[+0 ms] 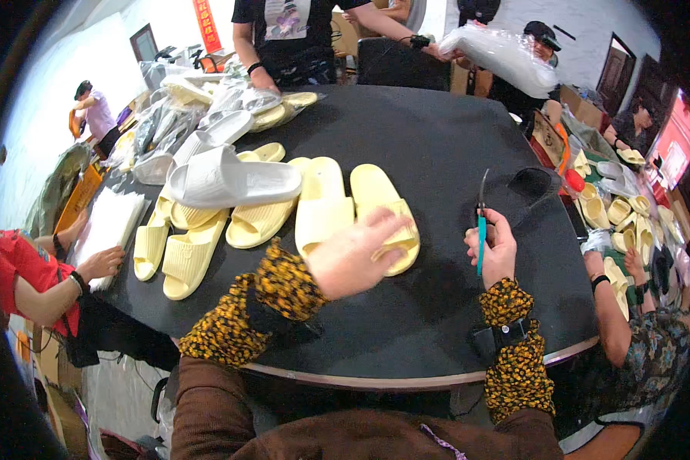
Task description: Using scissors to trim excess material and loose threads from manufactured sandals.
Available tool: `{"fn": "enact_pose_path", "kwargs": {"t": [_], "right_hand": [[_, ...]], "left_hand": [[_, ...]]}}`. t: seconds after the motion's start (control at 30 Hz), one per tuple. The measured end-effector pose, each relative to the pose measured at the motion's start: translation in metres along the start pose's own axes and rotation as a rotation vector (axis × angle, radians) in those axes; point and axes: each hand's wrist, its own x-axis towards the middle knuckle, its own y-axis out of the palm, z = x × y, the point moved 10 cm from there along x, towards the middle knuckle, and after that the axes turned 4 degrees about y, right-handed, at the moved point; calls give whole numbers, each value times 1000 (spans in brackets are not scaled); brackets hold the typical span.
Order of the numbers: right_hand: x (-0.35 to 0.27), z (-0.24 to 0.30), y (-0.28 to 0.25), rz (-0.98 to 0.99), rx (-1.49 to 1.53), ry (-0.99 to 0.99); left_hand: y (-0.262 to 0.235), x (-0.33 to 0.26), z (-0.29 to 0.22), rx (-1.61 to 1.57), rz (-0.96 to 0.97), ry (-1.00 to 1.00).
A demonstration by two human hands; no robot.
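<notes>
My left hand (353, 259) reaches over a yellow slide sandal (374, 186), its fingers stretched across the ribbed strap and slightly blurred. Beside that sandal, on its left, lies a matching yellow slide (323, 181), partly covered by the same hand. In my right hand (501, 249), raised over the right part of the black table, is a pair of teal-handled scissors (481, 234) with the dark blades pointing up. Further left, a light grey slide (241, 181) rests on top of several yellow slides (184, 264).
Bagged slides (169, 126) are heaped at the table's far left, near a stack of clear bags (111, 230). A dark, sheer piece (533, 192) lies right on the black table (437, 146). People stand around; one holds a plastic bundle (506, 57). More slides (621, 215) pile up at right.
</notes>
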Motion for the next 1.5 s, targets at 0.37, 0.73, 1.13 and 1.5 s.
{"fn": "enact_pose_path", "kwargs": {"t": [0.37,0.73,1.13,1.5], "right_hand": [[-2,-5,5,29,-54,20],[2,-15,-5,38,-44,36],[0,-13,9,96,-121,24],[-8,-7,10,107,-63,35]], "left_hand": [[-281,-202,249,493,-575,-565],[-215,-275,360,-552,-765,-987],[-145,-256,369,-1034,-732,-1319],[-112,-190,309,-1138,-602,-1089]]}}
